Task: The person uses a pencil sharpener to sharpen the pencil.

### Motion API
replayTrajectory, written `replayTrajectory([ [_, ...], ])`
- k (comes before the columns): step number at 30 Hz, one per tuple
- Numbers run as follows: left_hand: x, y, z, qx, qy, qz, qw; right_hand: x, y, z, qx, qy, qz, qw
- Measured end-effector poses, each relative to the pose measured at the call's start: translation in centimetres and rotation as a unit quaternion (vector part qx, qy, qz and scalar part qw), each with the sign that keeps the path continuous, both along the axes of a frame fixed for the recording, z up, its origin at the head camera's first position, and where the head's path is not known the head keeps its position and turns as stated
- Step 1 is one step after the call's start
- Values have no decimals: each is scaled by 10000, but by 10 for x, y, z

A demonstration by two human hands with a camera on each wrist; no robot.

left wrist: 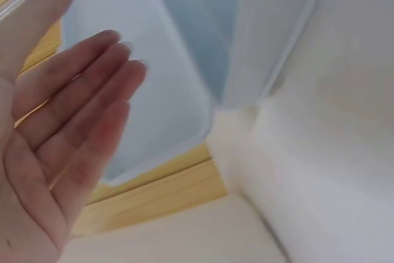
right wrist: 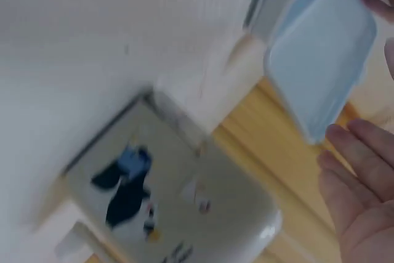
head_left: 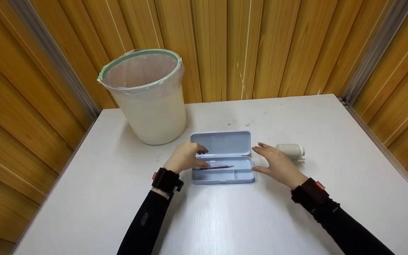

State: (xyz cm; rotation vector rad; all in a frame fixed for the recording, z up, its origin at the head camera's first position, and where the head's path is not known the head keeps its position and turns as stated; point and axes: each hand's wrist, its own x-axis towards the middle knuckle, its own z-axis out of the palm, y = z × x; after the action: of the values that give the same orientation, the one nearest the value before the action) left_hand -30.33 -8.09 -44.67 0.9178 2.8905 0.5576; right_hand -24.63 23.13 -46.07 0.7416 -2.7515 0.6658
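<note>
A light blue pencil case (head_left: 221, 143) lies with its lid raised at the middle of the table; the left wrist view shows part of its lid (left wrist: 148, 115). Inside its tray is a thin, dark, pencil-like stick (head_left: 221, 166). My left hand (head_left: 186, 157) hovers over the case's left side, thumb close to the stick, its fingers (left wrist: 80, 97) loosely extended and apart from the lid. On the other side my right hand (head_left: 278, 164) is held by the case's right edge, with fingers spread and nothing gripped. Whether either hand touches the case is unclear.
Right of my right hand stands a beige rounded object (head_left: 289, 150) with a white end piece; its side carries cartoon prints (right wrist: 129, 183). A large pale bin (head_left: 151, 113) with a green rim and plastic liner stands at the back left. Wood-patterned walls (head_left: 271, 46) surround the table.
</note>
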Motion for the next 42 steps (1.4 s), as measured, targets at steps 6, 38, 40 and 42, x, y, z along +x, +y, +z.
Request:
replayTrajectory([
  [6,19,-9,-1,-609,-153,153,9979,5,-15,-19,335,-859,-392,9950],
  [38,34,-35,-6,-153,219,609,9978,-5,-48,2,562,-1156,-284,9913],
  [40,30,-26,-7,-60,275,408,9988,-5,-36,11,641,-939,-333,9930],
  [42,27,-15,-8,47,339,222,9992,-7,-22,18,682,-802,-418,9936],
])
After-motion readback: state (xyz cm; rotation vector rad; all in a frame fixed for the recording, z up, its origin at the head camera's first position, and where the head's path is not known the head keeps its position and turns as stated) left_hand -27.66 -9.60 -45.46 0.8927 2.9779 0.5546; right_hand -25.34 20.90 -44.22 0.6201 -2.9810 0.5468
